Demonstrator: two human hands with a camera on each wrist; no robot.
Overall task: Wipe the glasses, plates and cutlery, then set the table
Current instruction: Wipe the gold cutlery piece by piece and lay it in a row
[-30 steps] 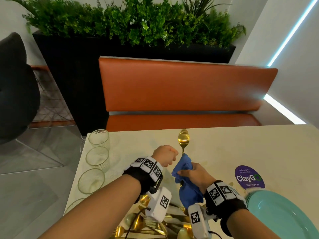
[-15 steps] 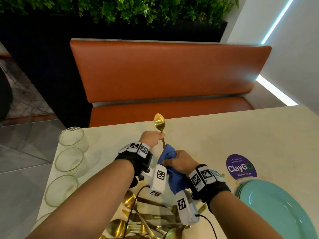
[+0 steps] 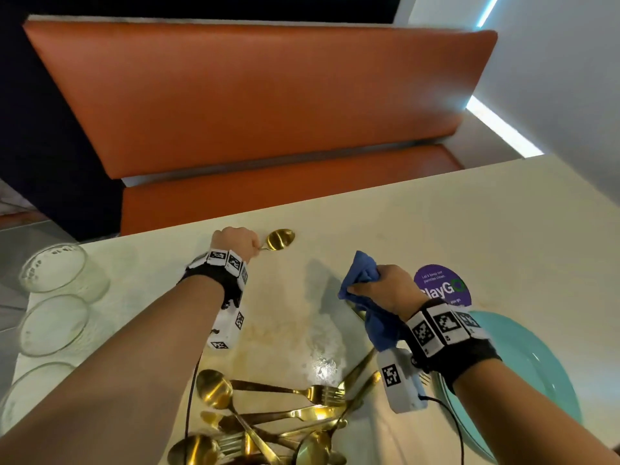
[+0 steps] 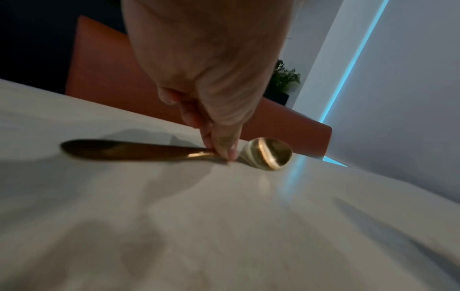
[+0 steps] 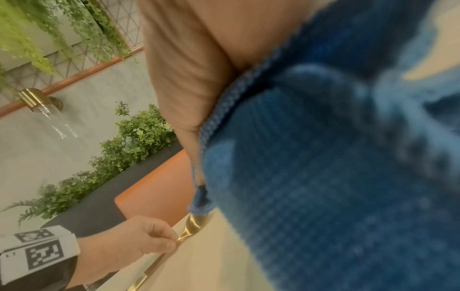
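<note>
The left hand (image 3: 236, 241) is pinching a gold spoon (image 3: 281, 238) at the thin neck, just behind the bowl. In the left wrist view, the fingertips (image 4: 225, 149) are closing tightly on the neck and are touching the table (image 3: 453, 229) surface, with the other fingers curled in. The spoon is lying low on the table near the far edge; its bowl is pointing to the right and its handle is running back under the hand. Whether the bowl is fully resting on the table I cannot tell.

The right hand (image 3: 385, 288) is gripping a blue cloth (image 3: 364, 273), with the fingers wrapped firmly round the bunched fabric. One part is sticking up above the hand and the rest is hanging below the wrist. This hand is well apart from the spoon, above the table.

Near the person, a pile of gold cutlery (image 3: 278, 417) is lying on the table. A teal plate (image 3: 523, 374) is sitting at the right, and three glasses (image 3: 57, 270) are standing along the left edge. A purple sticker (image 3: 443, 286) is lying just beyond the plate.
</note>
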